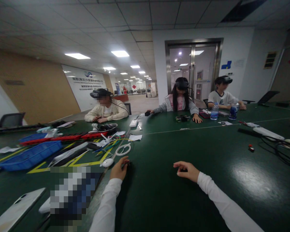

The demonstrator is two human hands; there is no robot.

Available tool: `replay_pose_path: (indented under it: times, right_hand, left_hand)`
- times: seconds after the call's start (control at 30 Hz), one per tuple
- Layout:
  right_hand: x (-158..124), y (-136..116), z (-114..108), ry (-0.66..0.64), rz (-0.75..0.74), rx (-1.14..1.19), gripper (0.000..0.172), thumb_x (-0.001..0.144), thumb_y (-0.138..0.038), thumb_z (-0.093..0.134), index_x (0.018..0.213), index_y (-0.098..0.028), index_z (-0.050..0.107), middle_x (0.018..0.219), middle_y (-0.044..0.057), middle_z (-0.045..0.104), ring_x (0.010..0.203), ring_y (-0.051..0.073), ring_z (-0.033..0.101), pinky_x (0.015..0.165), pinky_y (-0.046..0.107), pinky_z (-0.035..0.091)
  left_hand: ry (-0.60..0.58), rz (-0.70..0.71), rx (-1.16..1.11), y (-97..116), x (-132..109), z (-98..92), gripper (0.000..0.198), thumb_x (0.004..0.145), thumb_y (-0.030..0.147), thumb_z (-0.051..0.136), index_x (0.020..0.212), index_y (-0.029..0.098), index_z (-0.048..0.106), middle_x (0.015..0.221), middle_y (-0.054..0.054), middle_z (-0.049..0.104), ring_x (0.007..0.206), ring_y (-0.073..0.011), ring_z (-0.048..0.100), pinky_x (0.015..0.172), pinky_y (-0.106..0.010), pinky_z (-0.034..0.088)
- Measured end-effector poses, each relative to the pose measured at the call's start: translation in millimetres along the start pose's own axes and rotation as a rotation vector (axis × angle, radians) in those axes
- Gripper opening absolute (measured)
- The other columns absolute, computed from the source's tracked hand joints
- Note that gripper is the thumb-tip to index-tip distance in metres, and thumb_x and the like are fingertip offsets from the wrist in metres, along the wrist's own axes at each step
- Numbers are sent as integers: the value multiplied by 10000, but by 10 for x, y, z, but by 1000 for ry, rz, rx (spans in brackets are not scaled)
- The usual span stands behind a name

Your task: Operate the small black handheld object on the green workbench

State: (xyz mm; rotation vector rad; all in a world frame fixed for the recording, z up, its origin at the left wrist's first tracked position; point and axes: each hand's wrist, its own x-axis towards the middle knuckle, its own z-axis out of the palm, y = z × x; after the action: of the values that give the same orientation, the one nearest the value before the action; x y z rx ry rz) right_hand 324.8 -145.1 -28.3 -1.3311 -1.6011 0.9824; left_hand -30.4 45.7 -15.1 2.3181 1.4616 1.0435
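My left hand [120, 169] is at the dark green table [154, 158], its fingers bent and the thumb apart from them. A small dark patch shows by its fingertips; I cannot tell whether it is shadow. Nearest to it are a round white puck-like device [107, 162] and a coiled white cable [123, 149]. My right hand [187, 170] hovers over or rests at the table surface, fingers stretched toward the left and thumb apart, with nothing visible in it. Both forearms wear white sleeves.
On the left are blue trays [33, 156], tangled wires [116, 140], and a white phone [19, 207]. Across the table sit three people in headsets. Two bottles [214, 111] stand before them. At right lie a small red-and-black part [251, 148] and black cables [280, 151].
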Motion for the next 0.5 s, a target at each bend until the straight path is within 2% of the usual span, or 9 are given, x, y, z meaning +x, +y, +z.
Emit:
replay_pose_path:
  times: [0.3, 0.5]
  right_hand:
    - [-14, -23, -20, -8, 25, -12, 443, 718, -322, 630, 1139, -228, 531, 1163, 55, 568, 909, 182, 576, 884, 407, 385]
    - [-16, 1, -32, -29, 40, -29, 430, 732, -333, 615, 1140, -227, 527, 1130, 45, 577, 933, 186, 563, 893, 407, 380]
  left_hand:
    - [-44, 81, 48, -131, 5, 19, 356, 707, 243, 430, 1038, 199, 553, 1008, -56, 635, 959, -184, 583, 887, -329, 447]
    - [-42, 101, 121, -99, -29, -17, 322, 719, 263, 440, 1007, 201, 570, 1007, -67, 623, 969, -204, 565, 908, -363, 427]
